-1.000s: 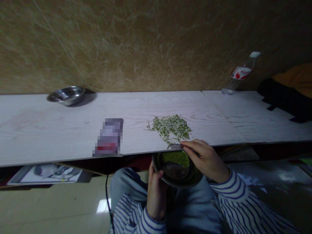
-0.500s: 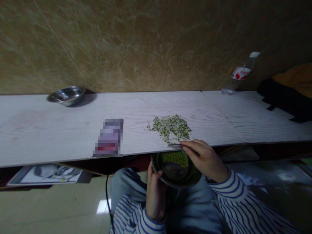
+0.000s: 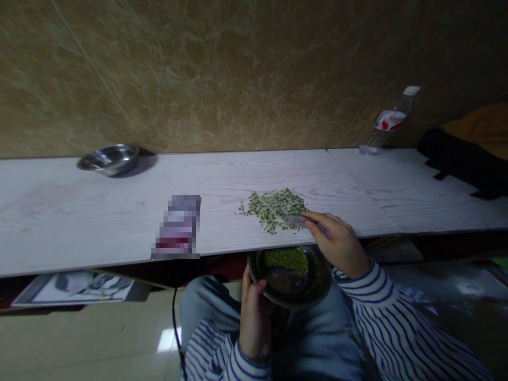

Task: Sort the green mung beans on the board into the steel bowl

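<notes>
My left hand [image 3: 256,312] grips the rim of a metal bowl [image 3: 296,301] at its left side, just below the table's front edge. Green beans [image 3: 288,259], small like mung beans, lie in the bowl's far part; its bottom shows in front of them. My right hand [image 3: 337,238] pinches a greyish spoon [image 3: 294,219] between thumb and fingers. The spoon's tip points left and lies over the near side of a loose, spread pile [image 3: 273,206] of green beans mixed with white, rice-like grains on the table.
Another metal bowl [image 3: 111,161] stands at the back left by the wall. A blurred-out flat packet or phone [image 3: 178,227] lies near the front edge. To the right are a clear plastic bottle [image 3: 387,124] and dark cloth [image 3: 456,159]. An open drawer [image 3: 79,288] shows below left.
My right hand has moved with the spoon from the table edge above the bowl, up and forward onto the grain pile. The left hand and bowl stay almost in place.
</notes>
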Demonstrator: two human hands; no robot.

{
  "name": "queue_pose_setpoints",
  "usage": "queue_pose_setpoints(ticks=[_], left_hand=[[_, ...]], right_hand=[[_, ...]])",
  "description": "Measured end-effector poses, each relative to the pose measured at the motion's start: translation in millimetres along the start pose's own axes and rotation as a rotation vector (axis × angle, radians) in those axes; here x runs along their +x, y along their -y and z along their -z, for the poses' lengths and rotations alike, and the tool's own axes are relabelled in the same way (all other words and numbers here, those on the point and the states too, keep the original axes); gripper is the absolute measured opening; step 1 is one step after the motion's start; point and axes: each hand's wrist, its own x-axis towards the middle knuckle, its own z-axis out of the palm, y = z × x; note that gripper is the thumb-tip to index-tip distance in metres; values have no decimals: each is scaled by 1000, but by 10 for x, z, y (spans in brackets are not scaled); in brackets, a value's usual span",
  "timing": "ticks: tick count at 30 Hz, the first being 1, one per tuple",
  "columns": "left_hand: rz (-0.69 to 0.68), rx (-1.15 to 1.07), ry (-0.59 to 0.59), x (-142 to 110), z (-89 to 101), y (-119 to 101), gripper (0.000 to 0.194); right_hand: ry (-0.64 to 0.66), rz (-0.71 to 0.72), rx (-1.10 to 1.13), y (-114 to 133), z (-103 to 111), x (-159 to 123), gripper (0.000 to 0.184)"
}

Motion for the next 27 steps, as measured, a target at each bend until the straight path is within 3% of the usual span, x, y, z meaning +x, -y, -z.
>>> queue_pose_setpoints(ticks=[10, 17, 27], left_hand=[[-1, -5, 17, -3, -29, -15, 54], [0, 8, -4, -11, -5, -3, 49], [-14, -3, 3, -20, -23, -43, 55]], right_hand=[[86, 76, -7, 144, 15, -81, 23], [40, 31, -14, 111, 69, -134, 23], [91, 23, 34, 175, -17, -118, 24]])
